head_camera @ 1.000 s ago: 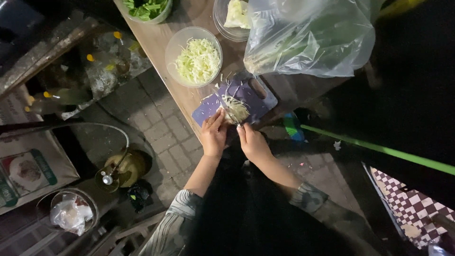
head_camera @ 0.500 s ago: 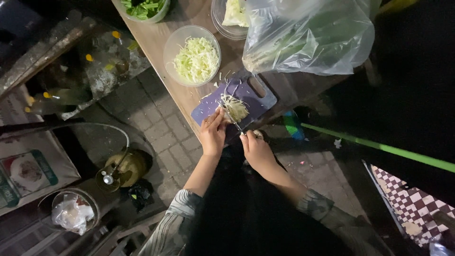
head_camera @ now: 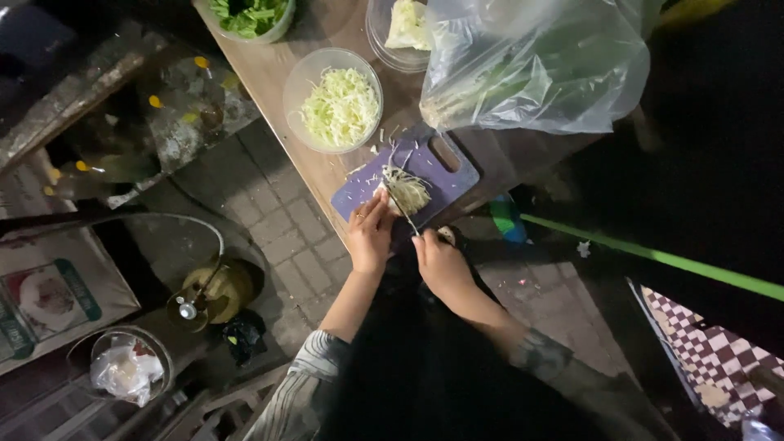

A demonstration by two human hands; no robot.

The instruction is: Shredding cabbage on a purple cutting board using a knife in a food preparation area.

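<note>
1. Left hand (head_camera: pixel 370 235): fingers flat and close together, pressed on the shredded cabbage pile (head_camera: pixel 406 191) on the purple cutting board (head_camera: pixel 371 184).
2. Right hand (head_camera: pixel 441 263): fist wrapped round the handle of a knife (head_camera: pixel 405 214), blade angled up into the pile.
3. Board lies at the near edge of the wooden counter (head_camera: pixel 269 69).
4. Just beyond it, a clear bowl of shredded cabbage (head_camera: pixel 339 106).
5. To the right, a clear plastic bag of greens (head_camera: pixel 535 65), touching the board's far corner.
</note>
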